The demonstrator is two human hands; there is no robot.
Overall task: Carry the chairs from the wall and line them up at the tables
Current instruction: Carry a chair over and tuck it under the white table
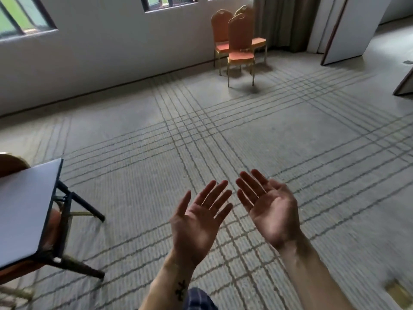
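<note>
Three orange chairs (241, 36) with gold legs stand upright in a tight cluster on the carpet (290, 135), at its far edge below the white wall (111, 48) and just left of the grey curtain (283, 21). Front chair (241, 56): seat faces the camera, legs clear of the wall. Rear-left chair (220, 27) and rear-right chair (259, 42) stand behind it, their seats showing on either side of its back; whether the three touch cannot be told. Fourth chair (54, 222) sits under the counter (24, 198) at the near left edge of the carpet, its orange seat seen below the counter's near corner. A rounded brown back top (11, 162) rises behind the counter's far edge; same chair or another, cannot tell. Counter: pale top, dark folding legs, only one end in view. Left grip (199, 222): palm up, fingers straight and spread, holding nothing. Right grip (271, 211): palm up, fingers straight, slightly fanned, holding nothing. Both grips hover side by side over the near middle of the carpet, fingertips near each other but apart, well apart from the three chairs and from the counter. Left forearm bears a small dark tattoo (181, 289). Carpet: grey, crossed by bands of darker lines. Windows (167, 2) sit in the wall, up and left of the cluster. White door panel (350, 30) stands right of the curtain.
</note>
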